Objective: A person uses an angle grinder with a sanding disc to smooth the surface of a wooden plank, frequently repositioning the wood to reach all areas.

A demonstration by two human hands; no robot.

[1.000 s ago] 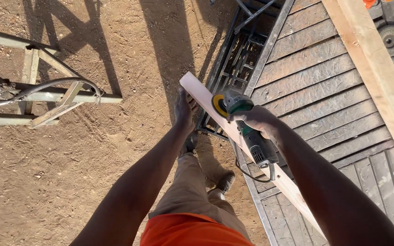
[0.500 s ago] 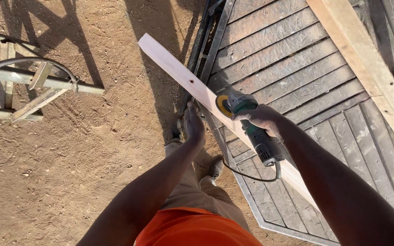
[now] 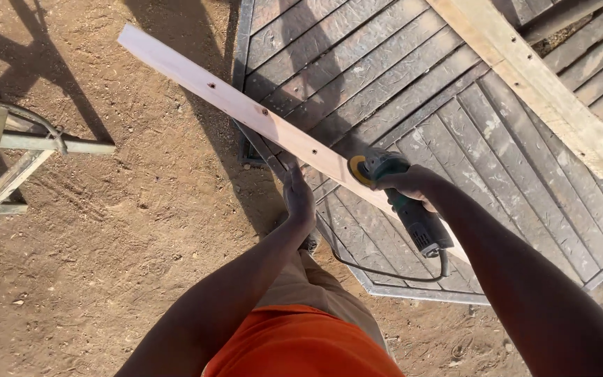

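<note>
A long pale wooden plank (image 3: 232, 101) with small holes runs diagonally from the upper left towards the lower right. My left hand (image 3: 297, 193) grips its near edge from below. My right hand (image 3: 413, 185) is closed around a green and black angle grinder (image 3: 403, 202). The grinder's yellow sanding disc (image 3: 359, 169) rests against the plank just right of my left hand. A black cable (image 3: 385, 274) loops down from the grinder's tail.
Grey slatted wooden panels (image 3: 413, 91) lie on the ground under the plank. A thick timber beam (image 3: 539, 84) crosses them at the upper right. A metal frame stand (image 3: 8, 153) sits at the left on brown dirt (image 3: 106, 244).
More of the plank has come into view at the upper left. My left hand has slid along it towards the grinder, and the grinder sits further down the plank.
</note>
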